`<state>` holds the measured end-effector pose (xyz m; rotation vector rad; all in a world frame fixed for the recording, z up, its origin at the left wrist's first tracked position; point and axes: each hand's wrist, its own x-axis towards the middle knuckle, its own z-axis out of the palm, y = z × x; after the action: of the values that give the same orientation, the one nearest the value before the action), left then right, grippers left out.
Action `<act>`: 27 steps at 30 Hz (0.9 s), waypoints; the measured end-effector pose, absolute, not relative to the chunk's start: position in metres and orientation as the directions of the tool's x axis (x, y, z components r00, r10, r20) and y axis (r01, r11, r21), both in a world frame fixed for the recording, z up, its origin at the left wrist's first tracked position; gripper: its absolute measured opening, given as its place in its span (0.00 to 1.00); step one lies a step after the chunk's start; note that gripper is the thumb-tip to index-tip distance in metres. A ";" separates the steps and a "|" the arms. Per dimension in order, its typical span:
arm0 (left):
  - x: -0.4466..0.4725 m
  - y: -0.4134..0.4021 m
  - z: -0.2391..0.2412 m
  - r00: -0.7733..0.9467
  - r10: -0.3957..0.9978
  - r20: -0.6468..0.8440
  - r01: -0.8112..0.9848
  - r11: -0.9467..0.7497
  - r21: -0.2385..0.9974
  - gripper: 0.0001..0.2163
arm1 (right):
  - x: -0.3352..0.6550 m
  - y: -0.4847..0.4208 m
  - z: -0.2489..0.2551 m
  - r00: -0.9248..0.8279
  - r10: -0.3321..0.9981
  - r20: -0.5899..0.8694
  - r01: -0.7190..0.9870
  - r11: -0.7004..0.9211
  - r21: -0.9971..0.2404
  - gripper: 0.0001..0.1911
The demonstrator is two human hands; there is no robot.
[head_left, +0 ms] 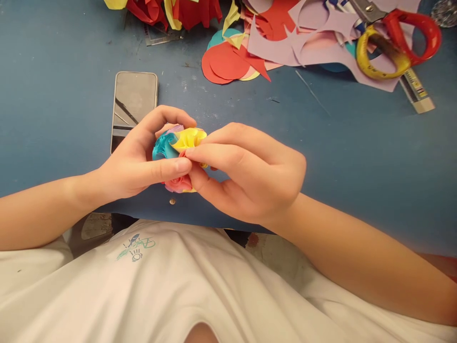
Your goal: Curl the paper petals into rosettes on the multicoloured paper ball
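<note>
A cluster of rolled paper flowers (165, 146) in blue, yellow, lilac and pinkish red is held just above the near edge of the table. My left hand (139, 157) wraps round its left side, thumb in front and fingers behind. On the right, my right hand (250, 166) has its fingertips closed at the cluster, by the yellow flower (189, 138) and a small red piece (183, 154). The fingers hide much of the cluster's right and lower side. Whether the red piece is fixed to the rest, I cannot tell.
A phone (137, 97) lies behind my left hand on the blue table (71, 95). Red paper circles (226, 62), lilac paper scraps (274, 45) and scissors (383, 52) with red and yellow handles lie at the back right. Crumpled red paper (200, 12) is at the back.
</note>
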<state>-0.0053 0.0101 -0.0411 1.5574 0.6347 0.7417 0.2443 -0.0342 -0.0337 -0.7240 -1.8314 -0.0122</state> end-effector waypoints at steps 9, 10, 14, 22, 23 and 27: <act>-0.002 0.010 -0.034 0.675 0.683 0.278 -0.119 -0.272 0.955 0.23 | 0.250 -0.042 -0.017 -0.266 0.544 0.796 0.506 0.782 -0.365 0.12; -0.002 0.010 -0.033 0.675 0.667 0.316 -0.109 -0.334 0.936 0.24 | 0.251 -0.043 -0.017 -0.265 0.565 0.781 0.519 0.766 -0.379 0.10; -0.005 0.003 -0.024 0.562 0.693 0.450 0.052 -0.573 0.818 0.26 | 0.254 -0.048 -0.015 -0.239 0.663 0.709 0.588 0.680 -0.438 0.07; 0.028 -0.006 -0.002 0.542 0.772 0.333 0.210 -0.507 0.836 0.30 | 0.243 -0.044 -0.024 -0.177 0.608 0.774 0.639 0.669 -0.379 0.12; 0.031 -0.005 -0.002 0.546 0.769 0.332 0.208 -0.508 0.836 0.30 | 0.242 -0.044 -0.025 -0.171 0.607 0.776 0.643 0.666 -0.379 0.12; 0.021 -0.001 -0.008 0.527 0.764 0.372 0.244 -0.556 0.795 0.25 | 0.240 -0.044 -0.028 -0.156 0.614 0.774 0.663 0.646 -0.379 0.08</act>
<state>0.0206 -0.0010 -0.0076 2.0722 0.8150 0.9593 0.2400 -0.0442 -0.0277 -1.0178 -1.8412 -0.0601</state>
